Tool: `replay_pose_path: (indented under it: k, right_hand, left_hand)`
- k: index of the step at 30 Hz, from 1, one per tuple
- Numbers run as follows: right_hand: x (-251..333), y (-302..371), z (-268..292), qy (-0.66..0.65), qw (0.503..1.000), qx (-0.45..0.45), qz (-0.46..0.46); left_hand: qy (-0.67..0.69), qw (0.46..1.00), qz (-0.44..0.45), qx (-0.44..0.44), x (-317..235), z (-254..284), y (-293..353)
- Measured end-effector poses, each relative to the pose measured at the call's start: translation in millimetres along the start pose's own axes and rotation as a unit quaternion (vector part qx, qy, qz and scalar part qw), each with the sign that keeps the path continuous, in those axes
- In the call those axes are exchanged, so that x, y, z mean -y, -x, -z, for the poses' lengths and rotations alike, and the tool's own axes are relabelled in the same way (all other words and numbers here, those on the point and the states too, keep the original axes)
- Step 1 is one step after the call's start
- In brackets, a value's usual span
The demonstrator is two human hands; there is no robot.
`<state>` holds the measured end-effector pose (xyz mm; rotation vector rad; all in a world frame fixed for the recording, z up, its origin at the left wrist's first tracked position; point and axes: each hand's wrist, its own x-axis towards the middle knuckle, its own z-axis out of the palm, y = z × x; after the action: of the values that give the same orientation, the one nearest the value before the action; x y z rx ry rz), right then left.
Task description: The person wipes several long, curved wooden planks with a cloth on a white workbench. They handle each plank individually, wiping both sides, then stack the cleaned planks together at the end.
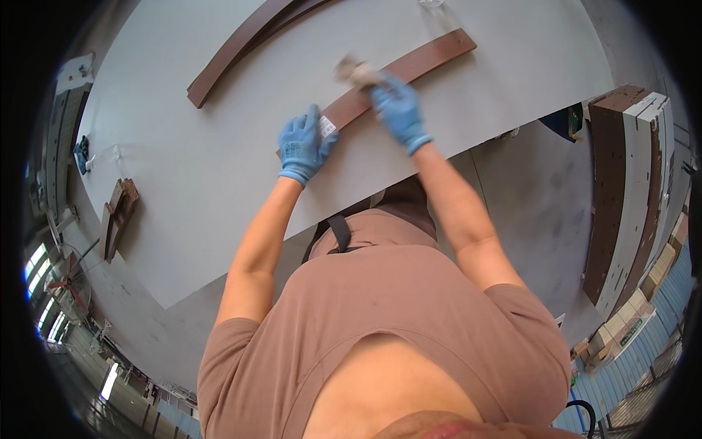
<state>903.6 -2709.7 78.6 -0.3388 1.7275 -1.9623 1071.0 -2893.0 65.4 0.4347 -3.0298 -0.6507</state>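
A long brown board (pixel 431 61) lies slantwise on the grey table, its right end farther from me. My left hand (pixel 300 146), in a blue glove, grips the board near its left end. Beside those fingers a small white label (pixel 327 127) shows, apparently on the board; my hand partly covers that end. My right hand (pixel 397 110), also gloved in blue and slightly blurred, is closed on a crumpled beige cloth (pixel 356 73). The cloth is smeared by motion, over the board's far edge; whether it touches the board I cannot tell.
More long brown boards (pixel 238 53) lie at the far left of the table (pixel 175 183). Short brown pieces (pixel 119 212) sit near its left edge. A tall stack of brown and white boards (pixel 621 197) stands to the right, beyond the table's near edge. A clear object (pixel 431 3) is at the far edge.
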Motion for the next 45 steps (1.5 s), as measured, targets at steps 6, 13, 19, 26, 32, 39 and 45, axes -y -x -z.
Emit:
replay_pose_path:
  k: [6, 13, 19, 26, 32, 39, 45]
  right_hand:
    - [77.6, 21.2, 32.6, 0.197, 0.939, -0.182, 0.215]
    - [29.5, 103.4, -50.1, 0.518, 0.777, 0.13, 0.334]
    - [13.7, -61.1, 56.1, 0.621, 0.707, -0.036, 0.335]
    - [-35.5, -141.8, 110.4, 0.623, 0.712, -0.169, 0.275]
    - [27.0, 13.0, 2.6, 0.491, 0.808, -0.012, 0.324]
    - [42.9, 164.9, -66.7, 0.304, 0.818, 0.359, 0.332]
    - [47.2, 167.6, -83.3, 0.269, 0.749, 0.498, 0.344]
  left_hand:
    - [0.645, 0.598, 0.259, 0.399, -20.1, 54.0, 35.9]
    - [0.737, 0.478, 0.325, 0.35, -24.7, 37.7, 74.3]
    - [0.769, 0.385, 0.304, 0.41, -23.2, 32.9, 80.4]
    - [0.743, 0.424, 0.324, 0.404, -27.5, 39.4, 73.0]
    - [0.812, 0.312, 0.305, 0.388, -21.4, 38.8, 92.7]
    - [0.83, 0.273, 0.338, 0.348, -12.6, 25.6, 91.6]
    - [0.819, 0.298, 0.301, 0.386, -32.4, 45.6, 84.5]
